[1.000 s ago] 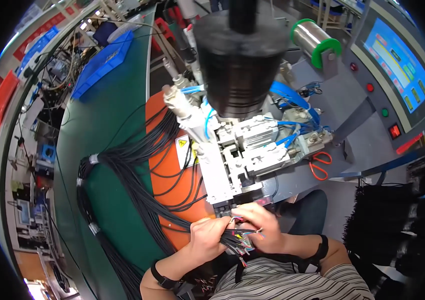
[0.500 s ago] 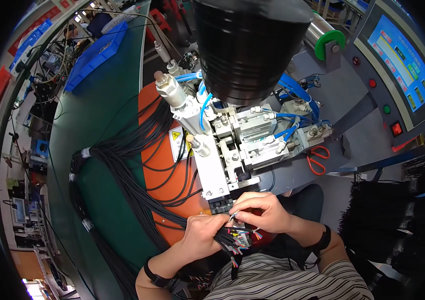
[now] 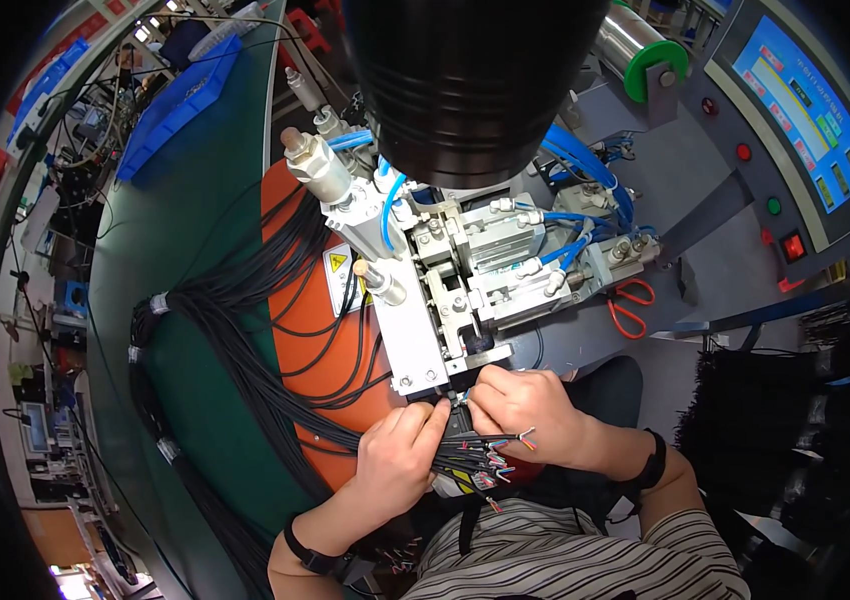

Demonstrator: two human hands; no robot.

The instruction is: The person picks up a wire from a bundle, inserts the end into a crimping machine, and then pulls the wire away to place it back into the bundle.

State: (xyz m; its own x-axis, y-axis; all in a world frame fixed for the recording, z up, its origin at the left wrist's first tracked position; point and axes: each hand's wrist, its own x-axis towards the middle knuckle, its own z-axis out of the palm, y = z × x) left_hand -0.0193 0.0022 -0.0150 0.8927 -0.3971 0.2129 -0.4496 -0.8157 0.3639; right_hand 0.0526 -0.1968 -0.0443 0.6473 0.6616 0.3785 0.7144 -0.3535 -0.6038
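My left hand (image 3: 397,452) is closed on a black cable, with its thumb and forefinger against the front end of the metal machine (image 3: 411,340). Close beside it, my right hand (image 3: 530,412) pinches at the thin wires of that cable; the fingertips hide most of them. Below both hands, stripped ends of several black cables (image 3: 493,462) fan out with red, white and blue wires. The cables run back past my left hand to a thick black bundle (image 3: 220,318) on the green table.
A large black cylinder (image 3: 470,90) hangs over the machine. Red-handled scissors (image 3: 631,308) lie right of it. A control panel with a lit screen (image 3: 805,110) stands at the far right, a wire spool (image 3: 645,60) behind. A blue tray (image 3: 180,110) is far left; black cables (image 3: 755,430) hang at right.
Both hands have moved forward and up to the machine's front end, bringing the cable there. The wire ends below have spread slightly to the right. The whole view has shifted a little.
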